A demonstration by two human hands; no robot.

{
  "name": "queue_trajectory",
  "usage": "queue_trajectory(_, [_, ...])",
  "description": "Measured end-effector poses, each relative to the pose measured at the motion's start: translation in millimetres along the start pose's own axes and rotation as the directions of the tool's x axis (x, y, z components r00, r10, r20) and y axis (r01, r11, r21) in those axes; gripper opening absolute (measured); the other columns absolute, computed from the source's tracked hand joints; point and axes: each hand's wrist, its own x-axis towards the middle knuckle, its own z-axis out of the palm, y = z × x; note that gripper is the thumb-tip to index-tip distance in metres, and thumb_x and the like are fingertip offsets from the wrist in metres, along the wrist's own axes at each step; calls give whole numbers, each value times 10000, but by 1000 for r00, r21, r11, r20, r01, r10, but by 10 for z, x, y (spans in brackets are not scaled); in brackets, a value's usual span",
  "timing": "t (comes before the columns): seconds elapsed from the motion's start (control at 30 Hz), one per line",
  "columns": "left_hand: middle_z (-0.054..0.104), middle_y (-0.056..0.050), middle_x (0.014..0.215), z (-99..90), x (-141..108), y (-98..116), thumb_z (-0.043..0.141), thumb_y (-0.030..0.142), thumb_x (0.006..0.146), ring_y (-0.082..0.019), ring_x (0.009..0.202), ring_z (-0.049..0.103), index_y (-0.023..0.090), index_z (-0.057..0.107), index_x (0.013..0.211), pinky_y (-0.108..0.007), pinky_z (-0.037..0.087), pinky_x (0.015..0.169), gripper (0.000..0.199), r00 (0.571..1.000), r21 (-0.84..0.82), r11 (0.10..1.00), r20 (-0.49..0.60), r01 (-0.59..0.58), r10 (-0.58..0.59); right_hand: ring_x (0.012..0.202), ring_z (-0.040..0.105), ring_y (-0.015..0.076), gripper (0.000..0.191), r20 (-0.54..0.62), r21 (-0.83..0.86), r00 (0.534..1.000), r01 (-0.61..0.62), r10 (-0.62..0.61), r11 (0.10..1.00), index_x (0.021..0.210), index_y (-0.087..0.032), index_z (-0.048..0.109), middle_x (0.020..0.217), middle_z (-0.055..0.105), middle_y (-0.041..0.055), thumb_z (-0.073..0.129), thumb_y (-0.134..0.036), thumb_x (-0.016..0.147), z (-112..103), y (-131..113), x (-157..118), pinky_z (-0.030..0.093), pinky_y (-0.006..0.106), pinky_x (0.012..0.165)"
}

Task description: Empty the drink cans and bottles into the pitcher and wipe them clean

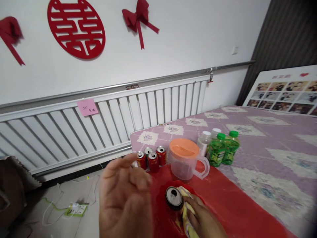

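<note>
my right hand (204, 218) is closed round a yellow cloth (186, 211), thumb and fingers bunching it, and i press it up against the side of a dark can (174, 198). that can is opened, its top tipped a little towards me, and it sits over a red dish (160, 216) right in front of me. taking the can as the middle of the dial, my right hand comes in from four o'clock, with the cloth between hand and can.

my left hand (126, 195) is at nine o'clock, lifted, palm towards my face, the fingers half curled and a bit blurred. i see nothing in its grip, and it is apart from the can.

at eleven o'clock a small cluster of cans (153, 162) stands close together, mostly red, just beyond my left fingertips. at one o'clock is a clear pitcher (182, 167) with an orange lid (184, 148), its handle turned towards three. behind it, also at one, two white-capped bottles (205, 140) show in part, and at two o'clock two green bottles (216, 152) stand side by side. a red sheet (237, 205) runs under the dish, over a purple tablecloth (252, 145). farther off, at eleven, glasses (132, 87) rest atop the radiator (158, 109).
</note>
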Motion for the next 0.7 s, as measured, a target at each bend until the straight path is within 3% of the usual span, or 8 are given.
queue_trajectory(0.07, [660, 45, 1132, 159, 164, 38, 766, 212, 786, -55, 817, 644, 349, 634, 1090, -146, 555, 755, 359, 983, 64, 996, -169, -67, 77, 1252, 587, 253, 494, 80, -34, 997, 21, -19, 999, 1232, -180, 668, 1357, 620, 137, 421, -238, 808, -41, -23, 3, 478, 406, 1051])
queue_trajectory(0.1, [651, 42, 1150, 174, 219, 23, 752, 189, 789, -54, 907, 650, 337, 634, 1091, -126, 534, 795, 356, 976, 112, 989, -186, -93, 113, 1266, 574, 254, 502, 114, -50, 993, 27, -21, 998, 1251, -157, 653, 1380, 597, 154, 406, -231, 820, -60, -37, 5, 468, 410, 1060])
queue_trajectory(0.2, [423, 33, 1509, -8, 278, -153, 666, 123, 805, -118, 1368, 437, 424, 405, 1380, -209, 403, 1064, 699, 967, 347, 934, -193, -90, 165, 1271, 569, 241, 504, 158, -68, 987, 18, -7, 998, 1279, -142, 630, 1415, 563, 162, 387, -206, 841, -104, -87, 7, 453, 396, 1072])
queue_trajectory(0.27, [232, 16, 1619, -212, 234, -345, 634, 146, 813, -184, 1499, 202, 412, 287, 1457, -342, 304, 1170, 779, 997, 581, 814, -66, -3, 50, 1277, 564, 236, 506, 168, -64, 986, -2, 13, 998, 1292, -149, 621, 1422, 558, 154, 391, -190, 843, -122, -119, 4, 446, 387, 1078])
queue_trajectory(0.3, [226, -11, 1622, -302, 191, -449, 625, 182, 815, -220, 1504, 183, 371, 327, 1449, -404, 276, 1187, 725, 1000, 680, 733, 21, -14, 0, 1285, 557, 236, 506, 168, -62, 985, -13, 23, 998, 1296, -154, 619, 1423, 559, 150, 395, -185, 843, -129, -132, 2, 441, 388, 1083])
queue_trajectory(0.43, [443, -165, 1486, -427, -74, -834, 678, 314, 720, -358, 1415, 348, 178, 488, 1369, -566, 226, 1185, 689, 916, 876, 454, 307, -166, -259, 1294, 545, 241, 503, 163, -46, 987, -4, 12, 999, 1303, -158, 612, 1421, 558, 153, 401, -170, 847, -143, -160, -10, 431, 397, 1090])
queue_trajectory(0.57, [531, -196, 1412, -292, -303, -1101, 694, 337, 653, -405, 1358, 412, 154, 509, 1371, -585, 261, 1140, 764, 807, 962, 232, 252, -147, -534, 1288, 547, 230, 509, 156, -37, 988, -6, 12, 999, 1305, -154, 605, 1419, 554, 150, 415, -145, 833, -138, -161, -28, 431, 375, 1086])
queue_trajectory(0.7, [583, -181, 1346, -232, -376, -1271, 672, 349, 660, -382, 1302, 469, 151, 531, 1336, -528, 304, 1104, 718, 814, 970, 179, 236, -164, -531, 1281, 551, 239, 488, 148, -50, 988, -23, 30, 999, 1276, -156, 620, 1421, 548, 152, 423, -136, 830, -125, -175, -44, 439, 380, 1080])
